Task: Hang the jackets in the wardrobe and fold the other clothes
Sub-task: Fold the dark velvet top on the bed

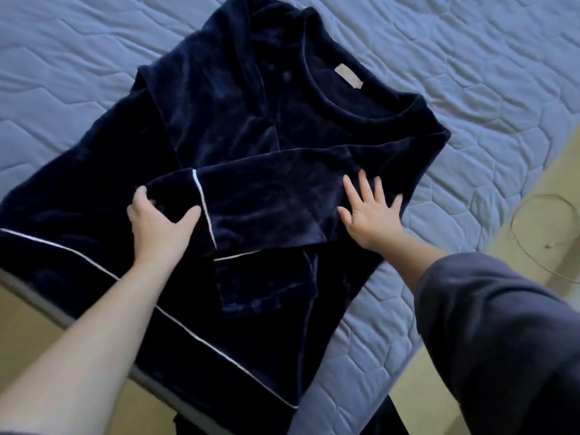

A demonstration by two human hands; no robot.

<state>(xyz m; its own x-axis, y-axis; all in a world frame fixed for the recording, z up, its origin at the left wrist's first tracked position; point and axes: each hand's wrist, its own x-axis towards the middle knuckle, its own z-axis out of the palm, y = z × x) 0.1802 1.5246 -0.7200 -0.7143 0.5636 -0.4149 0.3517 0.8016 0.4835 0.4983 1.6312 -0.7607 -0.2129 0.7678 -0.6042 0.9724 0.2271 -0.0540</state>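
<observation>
On the blue mattress: my navy velvet top lies spread out, neckline toward one o'clock, hem toward seven o'clock and spilling over the near edge.
Sleeve: folded across the chest, running from three o'clock to nine o'clock.
Left hand: at nine o'clock, my fingers and thumb curl round the cuff, just outside its white piping.
Right hand: at three o'clock, palm down, fingers straight and spread, pressing on the sleeve near the shoulder fold and holding nothing.
Second cuff: lies at six o'clock, partly under the crossed sleeve, pointing toward the hem.
Step in hand: I judge that I am laying this sleeve flat over the body before the top is folded up.
Doing it well: my right palm should pin the shoulder fold so that it cannot creep, while my left draws the cuff gently toward nine o'clock until the wrinkles leave, then sets it down square to the side edge. Velvet looks slippery, so light tension serves better than a tug.
Risk: the overhanging hem may drag the whole piece toward seven o'clock.
Beyond the bed: pale floor at four o'clock, with a thin cable loop on it.
</observation>
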